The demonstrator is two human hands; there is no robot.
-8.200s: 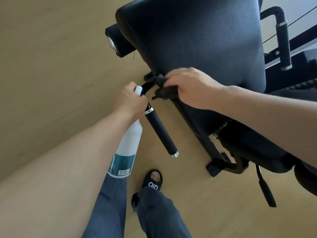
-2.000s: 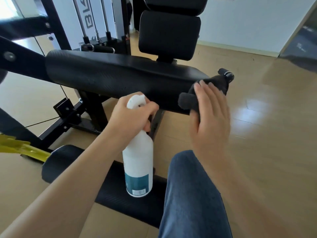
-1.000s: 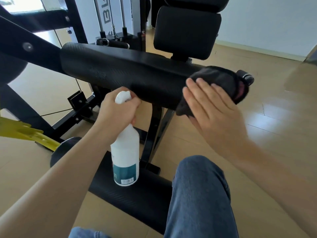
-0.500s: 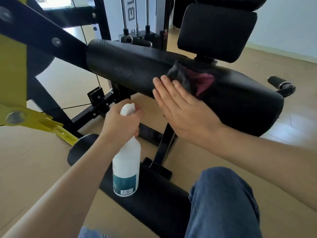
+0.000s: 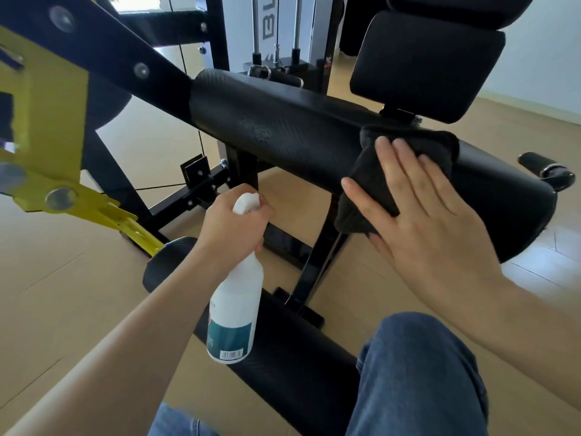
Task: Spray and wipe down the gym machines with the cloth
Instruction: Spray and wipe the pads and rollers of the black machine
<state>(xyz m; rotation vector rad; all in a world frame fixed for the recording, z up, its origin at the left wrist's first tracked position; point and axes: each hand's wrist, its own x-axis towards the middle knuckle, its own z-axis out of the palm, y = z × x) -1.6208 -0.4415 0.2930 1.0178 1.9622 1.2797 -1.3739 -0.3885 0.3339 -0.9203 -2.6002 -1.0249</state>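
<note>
A long black roller pad (image 5: 283,133) of the gym machine runs across the middle, with a wet speckled patch on its left part. A black cloth (image 5: 371,171) is draped over the pad's right half. My right hand (image 5: 421,209) lies flat on the cloth, fingers spread, pressing it against the pad. My left hand (image 5: 232,228) grips the neck of a white spray bottle (image 5: 234,313) with a teal label, held upright below the pad.
A second black roller (image 5: 283,350) lies low near my knees. A yellow bracket (image 5: 47,127) and black frame arm stand at the left. A square black pad (image 5: 424,64) rises behind, a short handle (image 5: 547,168) sticks out at the right, and a weight stack (image 5: 276,36) stands behind. Wooden floor all around.
My right hand has slid the cloth to the right along the roller pad since half a second ago, uncovering the wet patch. The spray bottle stays in my left hand, held low.
</note>
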